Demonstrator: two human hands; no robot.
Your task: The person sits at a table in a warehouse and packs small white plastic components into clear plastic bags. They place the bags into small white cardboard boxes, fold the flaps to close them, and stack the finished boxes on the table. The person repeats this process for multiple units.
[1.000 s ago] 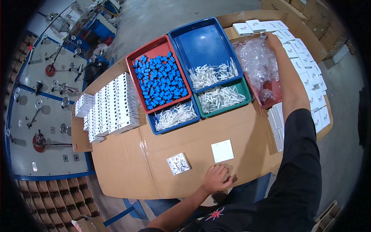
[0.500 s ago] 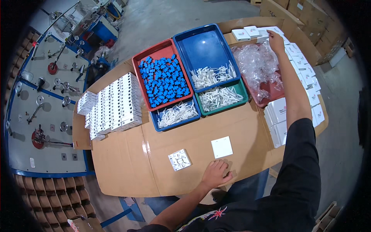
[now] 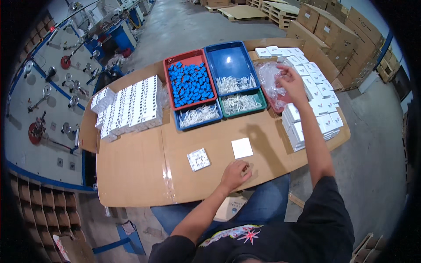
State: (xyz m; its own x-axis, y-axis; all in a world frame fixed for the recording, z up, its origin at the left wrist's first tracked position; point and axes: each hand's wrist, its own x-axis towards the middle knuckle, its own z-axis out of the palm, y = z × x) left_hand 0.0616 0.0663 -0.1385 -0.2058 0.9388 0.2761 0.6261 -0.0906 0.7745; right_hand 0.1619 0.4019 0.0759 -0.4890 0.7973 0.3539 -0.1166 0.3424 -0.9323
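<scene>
My left hand (image 3: 235, 175) rests at the table's near edge. Its fingers are loosely curled, the thumb stands apart, and nothing shows in it. Just beyond lies a flat white square plate (image 3: 242, 148). To the plate's left is a white square frame-like part (image 3: 198, 159) with its detailed inner side facing up. My right hand (image 3: 292, 84) is raised over crumpled clear plastic bags (image 3: 268, 78) in a red tray (image 3: 277, 104). Its fingers are bent and apart, with no thing visible between them. Stacked white square pieces (image 3: 322, 93) stand beside that hand.
Left on the cardboard-covered table (image 3: 131, 175) stand rows of white boxes (image 3: 133, 105). A red tray of blue clips (image 3: 190, 83) and a blue tray (image 3: 228, 57) with white plugs sit at the back, above smaller blue (image 3: 199, 117) and green (image 3: 243, 105) trays of white pieces.
My right hand has come back from the white stacks at the far right to above the plastic bags. My left hand stays near the plate. The whole view has shifted.
</scene>
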